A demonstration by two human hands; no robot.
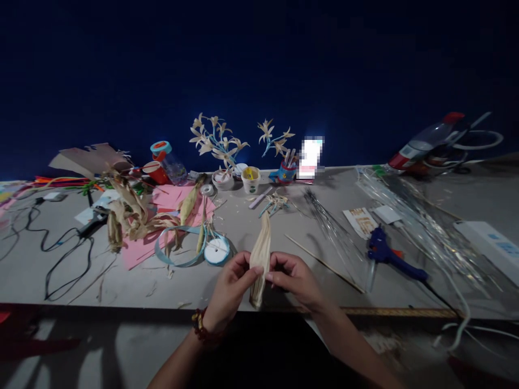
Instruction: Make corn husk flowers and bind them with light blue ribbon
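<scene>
A long pale corn husk (261, 243) is held upright between my two hands near the table's front edge. My left hand (238, 276), with a beaded bracelet at the wrist, pinches its left edge, the thumb lying across the front. On the other side my right hand (292, 274) has thumb and fingers closed at the husk's right edge. Behind the husk lie small husk pieces with blue stems (276, 202). A spool of blue ribbon (216, 250) rests left of my left hand, and a thin stick (324, 262) lies right of my right hand.
A blue glue gun (385, 253) with its cable lies at right, near wires (330, 224) and plastic wrapping (421, 221). Pink paper (138, 249) and dried husks (135, 213) cover the left. Husk flowers (219, 141), a white cup (250, 181) and a lit phone (310, 156) stand behind.
</scene>
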